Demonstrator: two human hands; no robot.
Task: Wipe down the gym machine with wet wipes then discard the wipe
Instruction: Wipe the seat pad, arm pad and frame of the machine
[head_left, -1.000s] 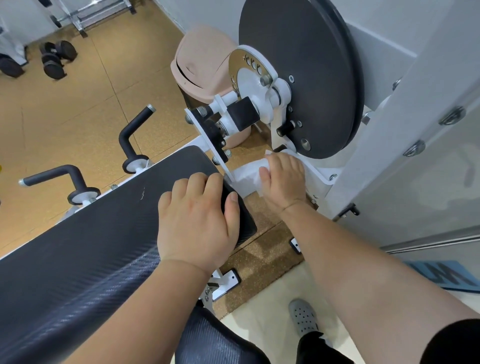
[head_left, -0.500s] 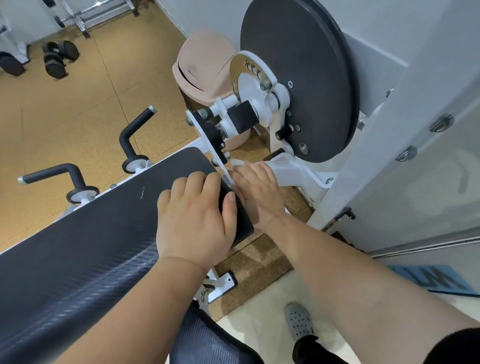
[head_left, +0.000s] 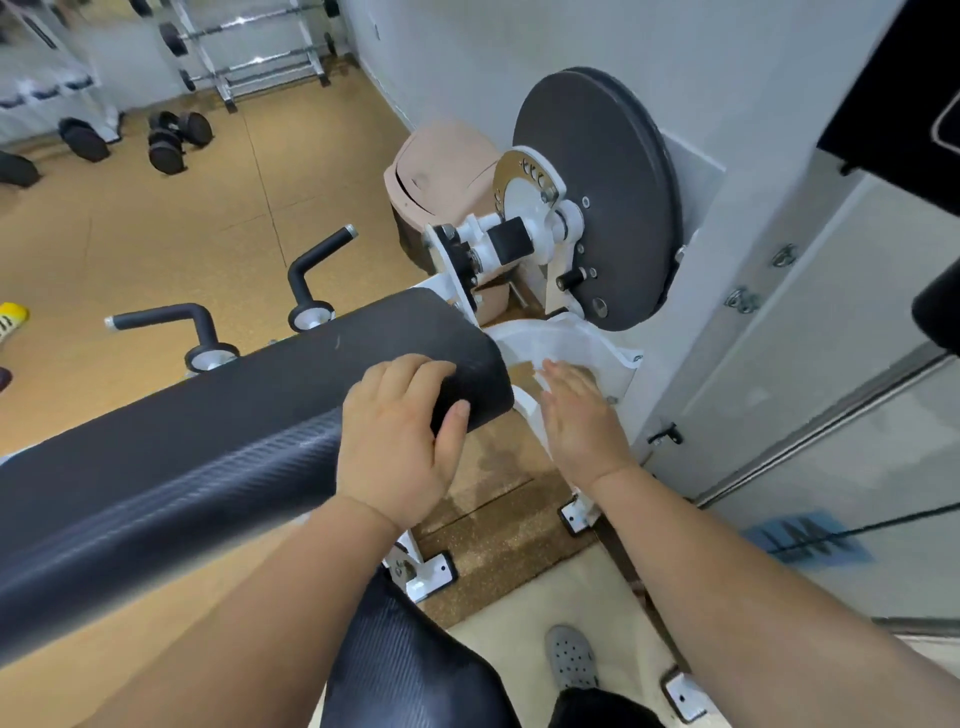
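Note:
The gym machine has a long black padded bench (head_left: 218, 415), a white metal frame (head_left: 621, 364) and a large black round cover (head_left: 608, 197). My left hand (head_left: 402, 441) grips the right end of the padded bench, fingers over the top and thumb on its end face. My right hand (head_left: 579, 421) presses a white wet wipe (head_left: 540, 379) flat against the white frame just below the round cover. Only an edge of the wipe shows past my fingers; the rest is hidden under the palm.
A pink swing-lid bin (head_left: 441, 182) stands behind the machine by the wall. Two black handles (head_left: 311, 270) rise beyond the bench. Dumbbells (head_left: 171, 137) and a weight rack (head_left: 249, 47) sit far left. White wall panels (head_left: 805, 364) close off the right. A grey shoe (head_left: 571, 657) is below.
My right hand has slid the wipe back toward me and to the right along the white frame, after reaching under the pad half a second ago. My left hand stays on the pad end. The camera has pulled back.

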